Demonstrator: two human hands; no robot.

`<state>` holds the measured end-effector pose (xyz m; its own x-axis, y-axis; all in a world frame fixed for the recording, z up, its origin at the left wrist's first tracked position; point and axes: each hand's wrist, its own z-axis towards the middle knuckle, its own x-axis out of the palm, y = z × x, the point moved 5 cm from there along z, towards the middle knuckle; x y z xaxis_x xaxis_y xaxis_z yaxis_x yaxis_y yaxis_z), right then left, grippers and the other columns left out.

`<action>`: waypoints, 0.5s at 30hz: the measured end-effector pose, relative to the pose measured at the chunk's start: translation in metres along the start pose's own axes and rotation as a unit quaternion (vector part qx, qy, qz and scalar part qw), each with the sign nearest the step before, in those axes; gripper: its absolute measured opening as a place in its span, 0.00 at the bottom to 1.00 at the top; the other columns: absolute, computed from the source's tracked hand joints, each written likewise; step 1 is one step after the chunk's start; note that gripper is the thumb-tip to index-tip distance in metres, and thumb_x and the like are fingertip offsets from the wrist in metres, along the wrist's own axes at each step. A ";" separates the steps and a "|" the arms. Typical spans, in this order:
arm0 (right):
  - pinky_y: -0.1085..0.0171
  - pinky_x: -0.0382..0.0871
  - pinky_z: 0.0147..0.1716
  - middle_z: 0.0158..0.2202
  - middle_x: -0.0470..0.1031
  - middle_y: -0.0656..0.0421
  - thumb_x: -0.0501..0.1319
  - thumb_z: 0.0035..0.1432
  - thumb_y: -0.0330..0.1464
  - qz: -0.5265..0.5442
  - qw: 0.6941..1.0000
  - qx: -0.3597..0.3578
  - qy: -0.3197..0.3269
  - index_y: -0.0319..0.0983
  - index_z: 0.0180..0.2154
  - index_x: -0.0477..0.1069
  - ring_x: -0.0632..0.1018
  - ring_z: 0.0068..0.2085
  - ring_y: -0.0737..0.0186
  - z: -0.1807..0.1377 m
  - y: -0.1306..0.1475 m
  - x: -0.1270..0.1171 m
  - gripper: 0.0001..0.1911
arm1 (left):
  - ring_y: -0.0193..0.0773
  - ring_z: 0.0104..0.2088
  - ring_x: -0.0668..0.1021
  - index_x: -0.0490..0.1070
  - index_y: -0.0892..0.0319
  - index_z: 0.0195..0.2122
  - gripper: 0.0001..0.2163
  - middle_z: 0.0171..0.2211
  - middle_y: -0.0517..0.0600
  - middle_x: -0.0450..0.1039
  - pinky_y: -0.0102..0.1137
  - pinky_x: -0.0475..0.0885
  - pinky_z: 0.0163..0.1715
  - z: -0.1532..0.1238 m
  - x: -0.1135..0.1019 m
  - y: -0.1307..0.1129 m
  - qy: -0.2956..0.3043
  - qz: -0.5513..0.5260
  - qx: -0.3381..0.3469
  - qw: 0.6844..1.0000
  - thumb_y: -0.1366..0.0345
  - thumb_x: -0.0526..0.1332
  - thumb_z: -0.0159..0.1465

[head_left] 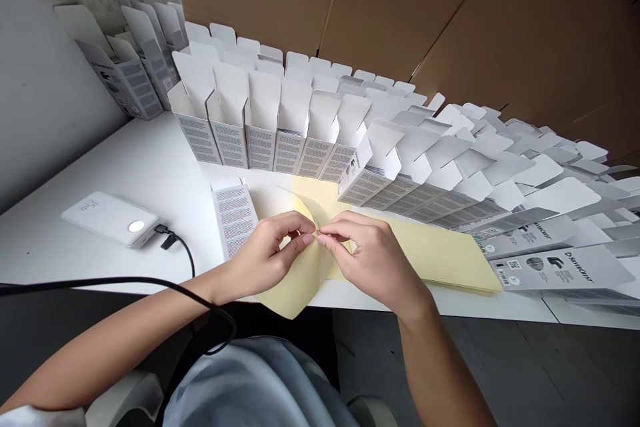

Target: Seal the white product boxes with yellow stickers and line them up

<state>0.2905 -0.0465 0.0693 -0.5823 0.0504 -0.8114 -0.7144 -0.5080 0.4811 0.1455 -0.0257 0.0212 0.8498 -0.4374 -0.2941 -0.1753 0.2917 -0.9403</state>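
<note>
My left hand (267, 255) and my right hand (370, 259) meet above a pale yellow paper sheet (440, 255), which lies on the white table (150, 160). Each hand pinches the sheet between thumb and fingers at a raised, curled fold, and the fingertips almost touch. One flap of the sheet (285, 293) hangs over the table's front edge. The sheet runs right towards several grey-printed cartons lying flat (560, 268). Just left of my left hand lies a white printed carton (234, 219).
Long rows of open-flapped white cartons (270, 127) stand across the back of the table against brown cardboard (375, 0). A white power bank (110, 219) sits at the left with a black cable (180, 247) trailing across my left forearm.
</note>
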 end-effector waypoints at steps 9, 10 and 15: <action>0.66 0.68 0.33 0.34 0.77 0.59 0.58 0.63 0.24 0.031 0.998 -0.043 0.017 0.38 0.34 0.75 0.75 0.33 0.67 0.004 -0.018 0.004 0.09 | 0.19 0.26 0.66 0.69 0.66 0.46 0.18 0.28 0.48 0.68 0.14 0.60 0.25 -0.011 0.005 0.021 -0.027 0.022 -0.053 0.998 0.54 0.53 0.68; 0.67 0.68 0.33 0.34 0.77 0.59 0.58 0.63 0.24 0.029 0.999 -0.042 0.010 0.38 0.34 0.75 0.76 0.34 0.66 0.003 -0.020 0.004 0.09 | 0.19 0.26 0.65 0.67 0.65 0.48 0.18 0.28 0.47 0.68 0.14 0.60 0.25 -0.013 0.006 0.023 -0.040 0.024 -0.052 0.998 0.55 0.53 0.69; 0.66 0.68 0.32 0.32 0.76 0.58 0.59 0.62 0.24 0.010 0.995 -0.062 -0.077 0.37 0.32 0.73 0.75 0.32 0.66 0.000 -0.028 -0.005 0.07 | 0.19 0.31 0.68 0.68 0.66 0.41 0.15 0.34 0.51 0.70 0.14 0.63 0.31 -0.023 0.012 0.032 -0.084 0.077 -0.020 0.993 0.59 0.49 0.70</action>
<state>0.3135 -0.0326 0.0598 -0.6557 0.1648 -0.7368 -0.6540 -0.6117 0.4452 0.1389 -0.0411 -0.0164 0.8820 -0.2417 -0.4046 -0.3254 0.3089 -0.8937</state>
